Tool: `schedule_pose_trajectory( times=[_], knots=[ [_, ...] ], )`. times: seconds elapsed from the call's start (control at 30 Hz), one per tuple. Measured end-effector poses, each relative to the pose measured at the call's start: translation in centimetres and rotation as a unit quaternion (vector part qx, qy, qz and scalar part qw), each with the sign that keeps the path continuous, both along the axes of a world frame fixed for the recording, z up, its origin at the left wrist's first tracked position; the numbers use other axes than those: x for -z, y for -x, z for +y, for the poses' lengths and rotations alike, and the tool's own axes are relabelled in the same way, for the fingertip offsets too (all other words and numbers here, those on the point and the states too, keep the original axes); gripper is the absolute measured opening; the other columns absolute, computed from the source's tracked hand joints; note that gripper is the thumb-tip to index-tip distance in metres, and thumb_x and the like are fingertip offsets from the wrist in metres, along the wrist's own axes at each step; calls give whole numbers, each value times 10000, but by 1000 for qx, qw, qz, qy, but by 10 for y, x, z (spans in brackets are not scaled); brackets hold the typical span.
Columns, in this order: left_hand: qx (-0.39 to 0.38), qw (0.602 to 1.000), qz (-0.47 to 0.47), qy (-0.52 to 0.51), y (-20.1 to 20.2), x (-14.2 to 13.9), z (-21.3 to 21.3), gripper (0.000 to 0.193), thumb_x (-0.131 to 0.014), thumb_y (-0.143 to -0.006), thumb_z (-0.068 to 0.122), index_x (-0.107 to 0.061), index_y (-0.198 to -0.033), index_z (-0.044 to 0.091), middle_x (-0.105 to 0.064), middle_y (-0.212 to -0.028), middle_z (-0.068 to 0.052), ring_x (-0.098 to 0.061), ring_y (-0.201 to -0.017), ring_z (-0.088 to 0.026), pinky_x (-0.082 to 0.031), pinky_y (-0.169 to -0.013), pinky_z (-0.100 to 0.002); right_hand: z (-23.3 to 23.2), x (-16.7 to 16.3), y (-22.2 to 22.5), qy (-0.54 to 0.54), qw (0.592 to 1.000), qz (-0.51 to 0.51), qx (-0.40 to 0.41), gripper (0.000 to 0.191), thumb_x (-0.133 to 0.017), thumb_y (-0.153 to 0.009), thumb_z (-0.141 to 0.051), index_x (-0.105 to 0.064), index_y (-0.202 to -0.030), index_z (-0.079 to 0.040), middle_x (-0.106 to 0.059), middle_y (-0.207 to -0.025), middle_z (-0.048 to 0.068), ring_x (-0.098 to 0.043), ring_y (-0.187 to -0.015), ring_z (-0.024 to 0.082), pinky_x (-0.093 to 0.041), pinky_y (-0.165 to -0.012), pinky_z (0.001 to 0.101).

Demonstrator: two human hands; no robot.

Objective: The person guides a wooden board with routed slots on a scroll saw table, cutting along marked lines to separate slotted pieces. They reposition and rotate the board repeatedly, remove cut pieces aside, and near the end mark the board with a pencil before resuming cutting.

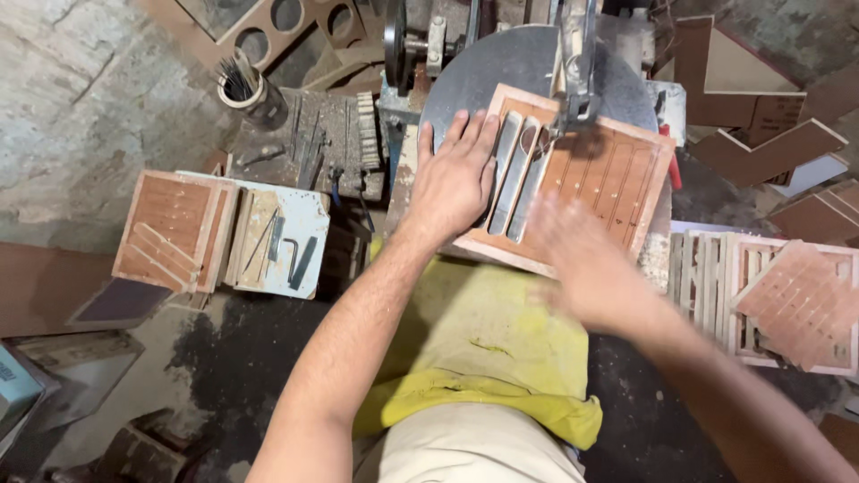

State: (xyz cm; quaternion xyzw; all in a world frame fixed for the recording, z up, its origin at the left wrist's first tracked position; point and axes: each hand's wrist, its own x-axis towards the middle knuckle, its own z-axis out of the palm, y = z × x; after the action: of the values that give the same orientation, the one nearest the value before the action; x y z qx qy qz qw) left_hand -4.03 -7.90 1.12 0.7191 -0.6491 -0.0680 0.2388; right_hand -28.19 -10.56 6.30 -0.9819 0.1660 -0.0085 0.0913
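A square brown wooden panel with cut slots lies on the round grey saw table, under the blade guide. My left hand presses flat on the panel's left part, fingers spread beside two long open slots. My right hand is blurred with motion over the panel's near edge; it appears open, and I see nothing in it.
A stack of cut slotted panels sits at the right. At the left lie another panel and a white box with metal tools. A cup of rods stands behind. A yellow cloth covers my lap.
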Motion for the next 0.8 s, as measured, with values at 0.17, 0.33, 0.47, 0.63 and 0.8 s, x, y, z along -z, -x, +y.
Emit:
schedule_pose_trajectory(
  times=[0.17,0.33,0.47,0.63,0.8],
  knots=[
    [-18,1000,3,11,2,3,8,568,-509,-1030,249,-402,-1562,81,-469,-1591,-140,-355,-1519,-329,-146,-1247,-635,26,-21,39,-204,977,-42,-41,735,-634,-880,-460,-487,-1485,-69,-588,-1457,176,-600,-1235,341,-445,-1071,476],
    [-50,996,64,31,12,5,6,607,-596,-978,241,-428,-1522,31,-438,-1599,-204,-347,-1499,-363,-129,-1208,-640,-15,-58,12,-116,923,-308,200,212,-751,-978,-98,-765,-1188,-66,-787,-1050,107,-749,-879,156,-587,-797,287],
    [-79,982,145,87,22,-5,-1,471,-693,-948,237,-609,-1377,60,-603,-1443,-149,-535,-1365,-306,-288,-1165,-610,-61,-75,-60,-139,847,-465,215,237,-687,-936,-75,-705,-1154,17,-687,-1017,90,-615,-848,72,-546,-736,251],
    [-57,975,198,90,40,-23,-27,408,-815,-835,262,-725,-1190,81,-726,-1165,-92,-620,-1145,-301,-428,-990,-501,-107,-77,-118,-177,814,-448,324,201,-609,-1035,-168,-744,-1003,-23,-717,-771,36,-633,-686,66,-505,-676,245],
    [-60,972,212,76,47,-27,-47,307,-851,-749,275,-787,-1000,110,-718,-1053,-82,-610,-1084,-296,-404,-936,-477,-93,-65,-114,-76,813,-518,254,256,-553,-1140,-165,-673,-967,-20,-660,-884,102,-623,-690,144,-485,-649,313]
  ],
)
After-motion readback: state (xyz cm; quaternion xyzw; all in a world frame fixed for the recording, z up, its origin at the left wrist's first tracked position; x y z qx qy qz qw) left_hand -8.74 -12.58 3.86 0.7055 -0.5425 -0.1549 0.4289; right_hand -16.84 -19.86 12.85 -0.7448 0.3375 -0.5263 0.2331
